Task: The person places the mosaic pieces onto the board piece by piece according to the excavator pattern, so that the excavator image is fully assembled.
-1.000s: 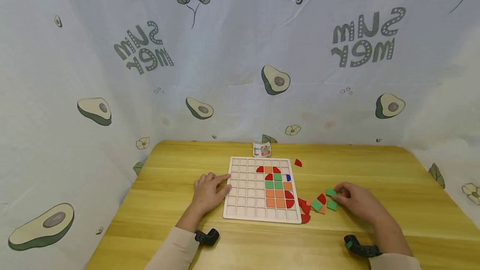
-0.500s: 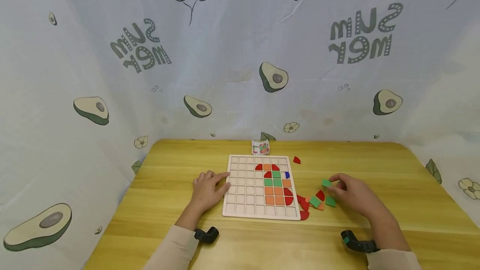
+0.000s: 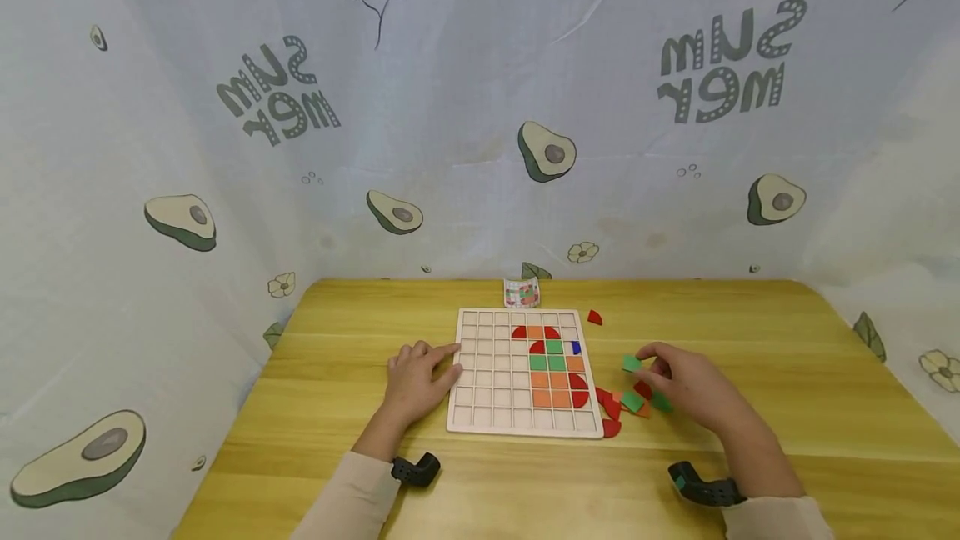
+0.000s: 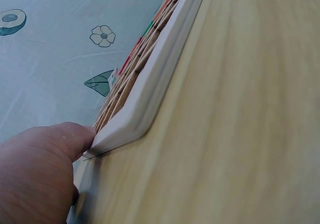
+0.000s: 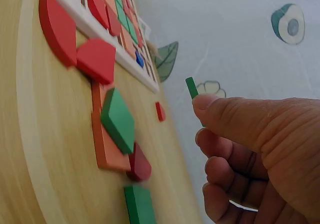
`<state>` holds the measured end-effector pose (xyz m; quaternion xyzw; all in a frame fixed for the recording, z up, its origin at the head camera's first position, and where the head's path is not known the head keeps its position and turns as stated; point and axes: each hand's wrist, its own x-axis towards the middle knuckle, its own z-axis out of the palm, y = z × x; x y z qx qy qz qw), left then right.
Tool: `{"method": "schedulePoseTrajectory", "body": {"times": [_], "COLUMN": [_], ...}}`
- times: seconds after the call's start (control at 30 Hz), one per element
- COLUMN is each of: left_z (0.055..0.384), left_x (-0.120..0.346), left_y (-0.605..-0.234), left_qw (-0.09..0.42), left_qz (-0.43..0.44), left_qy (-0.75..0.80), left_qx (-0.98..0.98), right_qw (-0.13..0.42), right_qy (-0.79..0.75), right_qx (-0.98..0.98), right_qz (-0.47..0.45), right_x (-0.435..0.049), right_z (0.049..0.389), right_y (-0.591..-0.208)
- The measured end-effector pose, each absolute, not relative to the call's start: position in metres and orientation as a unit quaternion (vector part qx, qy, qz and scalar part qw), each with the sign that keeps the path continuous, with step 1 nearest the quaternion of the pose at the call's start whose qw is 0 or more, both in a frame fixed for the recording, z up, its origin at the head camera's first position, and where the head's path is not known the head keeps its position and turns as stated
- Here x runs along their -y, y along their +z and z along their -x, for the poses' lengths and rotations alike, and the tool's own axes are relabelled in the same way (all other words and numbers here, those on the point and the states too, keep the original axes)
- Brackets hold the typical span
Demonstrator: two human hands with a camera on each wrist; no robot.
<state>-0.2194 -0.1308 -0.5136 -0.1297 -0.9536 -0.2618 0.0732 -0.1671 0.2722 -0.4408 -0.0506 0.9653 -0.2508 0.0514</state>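
A pale wooden grid board [image 3: 495, 407] lies on the table with red, orange, green and blue tiles set in cells on its right side. My left hand [image 3: 417, 382] rests at the board's left edge, index finger and thumb extended against it. In the left wrist view the thumb [image 4: 75, 139] touches the board's corner. My right hand [image 3: 686, 377] pinches a green square tile [image 3: 632, 363] between thumb and fingers, raised above the table right of the board. Beneath that hand, another green tile [image 5: 140, 204] lies on the table, partly hidden in the head view.
Beside the board's right edge lies a loose pile of red quarter-rounds [image 3: 611, 427], orange tiles [image 5: 110, 149] and a green tile [image 3: 632, 401]. One red quarter-round [image 3: 595, 317] sits apart near the far right corner. A small pattern card [image 3: 521, 293] stands behind the board.
My right hand has lifted the green tile from the table and carried it left toward the board, passing over the loose pieces. The left hand has stayed at the board's edge.
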Motion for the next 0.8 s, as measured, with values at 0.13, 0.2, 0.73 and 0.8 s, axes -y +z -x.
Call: {"method": "schedulePoseTrajectory", "body": {"times": [0.13,0.2,0.73,0.8], "left_z": [0.220,0.220,0.219,0.220], "left_x": [0.131,0.131,0.131,0.130], "left_y": [-0.514,-0.514,-0.514,-0.513], "left_qw": [0.074,0.074,0.077,0.076], "left_qz": [0.129,0.130,0.131,0.132], "left_qy": [-0.258,-0.256,-0.256,-0.257], "left_qx": [0.955,0.955,0.955,0.954], "right_qw": [0.050,0.056,0.053,0.056], "right_qy": [-0.250,-0.252,-0.279,-0.276], "right_qx": [-0.965,-0.964,-0.953,-0.953], "right_qz": [0.067,0.068,0.108,0.112], "right_x": [-0.260,-0.253,-0.178,-0.171], "right_z": [0.168,0.169,0.197,0.203], "right_y": [-0.438,-0.436,-0.439,-0.443]}}
